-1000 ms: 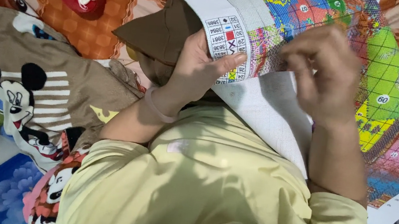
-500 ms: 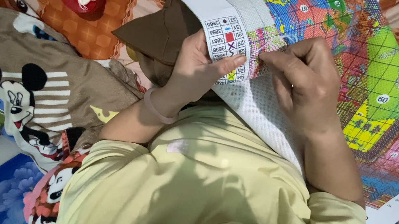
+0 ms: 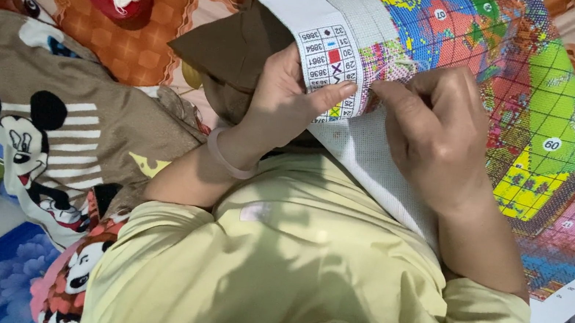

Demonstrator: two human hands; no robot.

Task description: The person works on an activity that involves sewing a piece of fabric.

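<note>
Your right hand [image 3: 439, 133] has dropped onto the cross-stitch canvas [image 3: 532, 105], fingertips pinched at the stitched edge by the colour key; a second ago it hovered higher. I can't see a needle. Your left hand [image 3: 284, 102] still grips the canvas edge, thumb on top. The canvas lies across your lap, unmoved.

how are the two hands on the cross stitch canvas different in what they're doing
The left hand grips the edge of the cross stitch canvas, thumb flat over its printed colour key; the right hand rests curled on top, fingertips pinched at the stitched area. The left wrist wears a pale pink bangle; the right wrist is bare. Both touch the canvas and nearly meet at its edge.
</note>
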